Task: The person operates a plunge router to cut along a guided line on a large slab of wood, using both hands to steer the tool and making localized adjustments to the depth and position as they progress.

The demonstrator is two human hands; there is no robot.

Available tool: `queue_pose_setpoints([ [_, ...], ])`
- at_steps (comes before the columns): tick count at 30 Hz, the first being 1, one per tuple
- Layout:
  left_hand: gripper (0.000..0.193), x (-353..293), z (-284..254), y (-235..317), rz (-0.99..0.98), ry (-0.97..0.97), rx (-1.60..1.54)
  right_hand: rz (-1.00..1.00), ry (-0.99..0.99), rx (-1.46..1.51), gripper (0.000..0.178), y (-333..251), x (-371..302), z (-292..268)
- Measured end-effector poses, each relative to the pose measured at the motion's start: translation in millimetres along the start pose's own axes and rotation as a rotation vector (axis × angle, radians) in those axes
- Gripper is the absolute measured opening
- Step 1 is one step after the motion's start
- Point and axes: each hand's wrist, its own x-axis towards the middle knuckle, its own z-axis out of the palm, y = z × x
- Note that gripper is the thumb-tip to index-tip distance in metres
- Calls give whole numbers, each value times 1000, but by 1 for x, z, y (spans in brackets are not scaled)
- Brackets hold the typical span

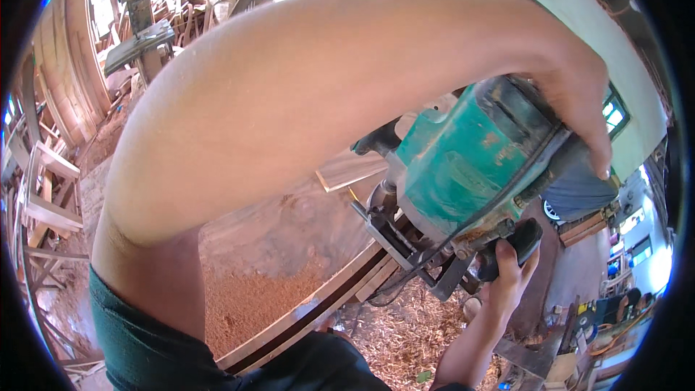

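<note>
From where I stand, taking twelve as straight ahead of the worker, a big green router (463, 159) sits at three o'clock, tilted, its black top end toward two and its metal base toward seven. The bare left arm (304, 94) sweeps in from eight o'clock, high across the view, and the left hand (572, 94) is draped over that black end, fingers bent down the far side, holding the tool. At four o'clock the right hand (510, 268) has thumb and fingers wrapped round the router's black knob (525, 241); a second knob (380, 139) juts toward nine.

Wooden rails (257, 339) run from the base down toward seven, a dark gap between them; whether the base touches them I can't tell. A flat board (351, 174) lies near the middle of the dial. Reddish sawdust (246, 308) spreads at seven, curly shavings (405, 326) at five. Farther out, pale chair frames (54, 210) stand at nine, tall planks (72, 51) at ten, and scrap timber (195, 18) is piled at eleven.
</note>
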Motion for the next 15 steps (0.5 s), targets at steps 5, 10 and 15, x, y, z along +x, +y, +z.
queue_pose_setpoints([
  [5,54,7,-4,-3,44,-112,-88,43,13,2,63,6,-2,-6],
  [10,54,12,-11,0,2,-224,5,41,10,-75,66,7,0,-7],
  [15,55,26,-18,11,-25,-316,114,83,15,-18,67,4,2,-5],
])
